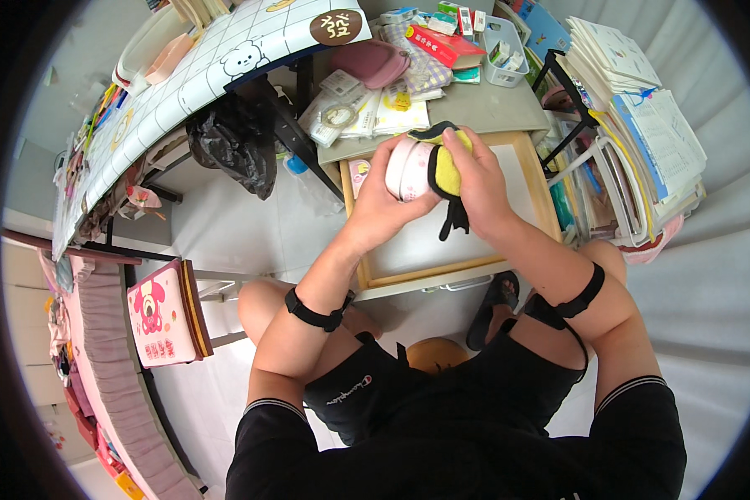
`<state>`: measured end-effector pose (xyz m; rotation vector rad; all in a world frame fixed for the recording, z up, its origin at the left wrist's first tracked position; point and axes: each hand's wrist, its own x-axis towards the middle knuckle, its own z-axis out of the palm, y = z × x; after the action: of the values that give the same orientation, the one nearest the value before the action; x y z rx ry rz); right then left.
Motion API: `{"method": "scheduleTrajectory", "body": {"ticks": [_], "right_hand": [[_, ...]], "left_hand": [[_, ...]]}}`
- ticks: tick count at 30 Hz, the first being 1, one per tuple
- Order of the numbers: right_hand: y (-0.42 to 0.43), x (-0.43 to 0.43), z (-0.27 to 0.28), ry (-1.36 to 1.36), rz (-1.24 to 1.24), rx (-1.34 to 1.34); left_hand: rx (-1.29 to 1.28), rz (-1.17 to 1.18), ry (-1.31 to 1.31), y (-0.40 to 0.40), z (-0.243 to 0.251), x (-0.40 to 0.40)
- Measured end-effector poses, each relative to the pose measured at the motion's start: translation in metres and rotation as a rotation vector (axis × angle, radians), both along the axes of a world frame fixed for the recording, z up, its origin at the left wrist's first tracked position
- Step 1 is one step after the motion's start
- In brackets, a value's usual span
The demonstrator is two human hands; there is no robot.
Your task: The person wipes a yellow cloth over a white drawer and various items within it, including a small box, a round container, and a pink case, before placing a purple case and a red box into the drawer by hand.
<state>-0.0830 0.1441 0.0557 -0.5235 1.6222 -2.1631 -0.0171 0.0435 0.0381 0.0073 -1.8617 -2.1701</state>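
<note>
Over a pulled-out wooden drawer (437,250), my left hand (381,206) grips a round white and pink container (414,169) patterned with small pink marks. My right hand (478,181) holds a yellow cloth with black edging (448,172) against the container's right side. A black strap or tail of the cloth hangs below. Inside the drawer, a small pink item (359,172) lies at the back left corner, partly behind my left hand.
Behind the drawer, a cabinet top (475,112) bears a red book (444,47), a pink pouch (372,62), packets and a white basket (505,62). Stacked papers (656,144) stand at right. A black plastic bag (237,144) hangs beneath the desk (181,81) at left.
</note>
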Motion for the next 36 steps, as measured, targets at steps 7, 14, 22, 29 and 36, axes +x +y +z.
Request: {"method": "scheduleTrajectory", "body": {"ticks": [7, 14, 22, 29, 36], "right_hand": [[0.008, 0.001, 0.007, 1.218, 0.152, 0.364], [0.003, -0.011, 0.000, 0.689, 0.274, 0.419], [0.004, -0.003, 0.001, -0.262, 0.200, 0.024], [0.006, -0.012, 0.002, 0.895, 0.333, 0.042], [0.007, -0.014, 0.012, 0.391, 0.626, -0.044]], "left_hand": [[-0.389, -0.068, 0.121, 0.000, -0.007, 0.002], [-0.458, -0.053, 0.017, 0.010, -0.007, 0.005], [-0.268, 0.012, 0.089, 0.007, -0.006, 0.007], [0.432, -0.183, -0.020, -0.001, -0.005, 0.014], [0.790, -0.466, -0.173, 0.014, -0.004, 0.012]]}}
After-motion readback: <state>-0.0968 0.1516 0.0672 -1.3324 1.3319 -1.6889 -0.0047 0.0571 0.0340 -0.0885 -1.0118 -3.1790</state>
